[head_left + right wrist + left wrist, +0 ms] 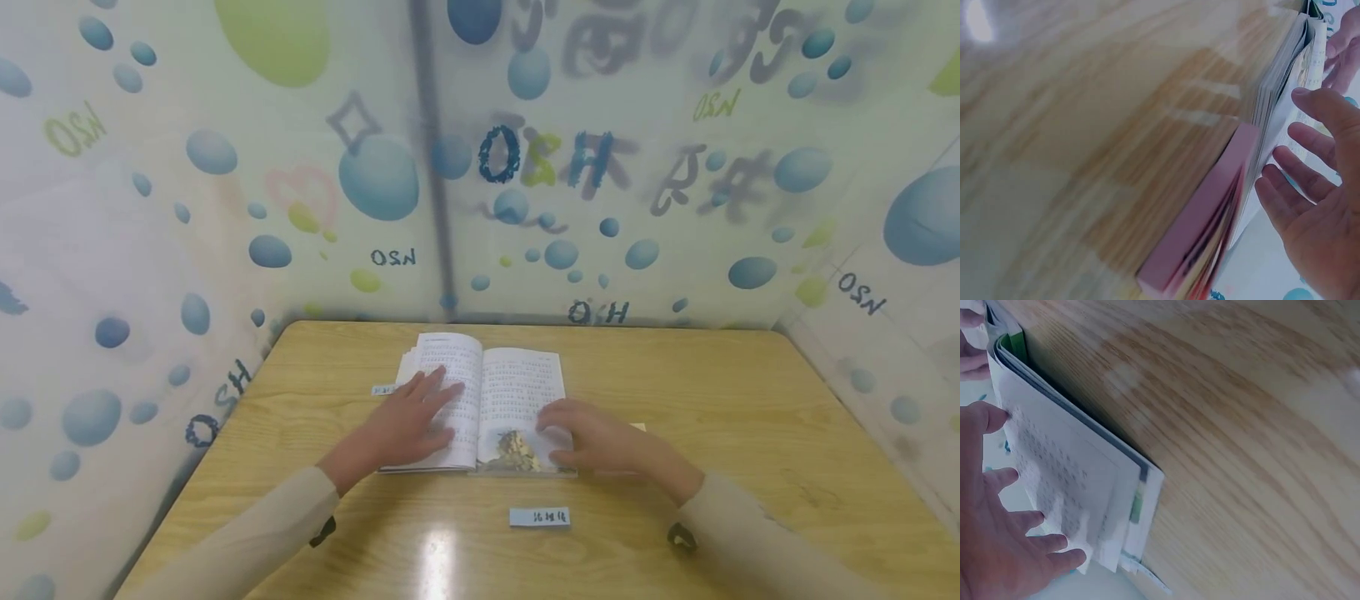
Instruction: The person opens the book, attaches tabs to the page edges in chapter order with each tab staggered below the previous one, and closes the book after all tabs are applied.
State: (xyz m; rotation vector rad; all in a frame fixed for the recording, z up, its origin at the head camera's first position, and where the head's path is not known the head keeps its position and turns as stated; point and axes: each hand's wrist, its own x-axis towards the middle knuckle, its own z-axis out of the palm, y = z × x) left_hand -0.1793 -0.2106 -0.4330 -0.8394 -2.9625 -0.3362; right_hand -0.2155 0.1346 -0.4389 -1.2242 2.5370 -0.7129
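Observation:
An open book [521, 375] lies on the wooden table [720, 375], with lines of print on both pages and a picture [513, 450] low on the right page. My left hand [408, 421] rests over the left page, fingers spread. Its fingertips [1072, 559] lie along the printed sheet in the left wrist view. At the outer edge of the right page is my right hand [603, 437], its fingers loosely bent over the paper and thumb apart. The right wrist view shows no object between those fingers [1294, 175].
A blue label strip [540, 517] lies in front of the book, and another label [382, 389] pokes out at its left. Beside the book, partly under my right forearm, sits a pink-edged booklet or box [1204, 212]. Patterned walls [600, 167] enclose the table.

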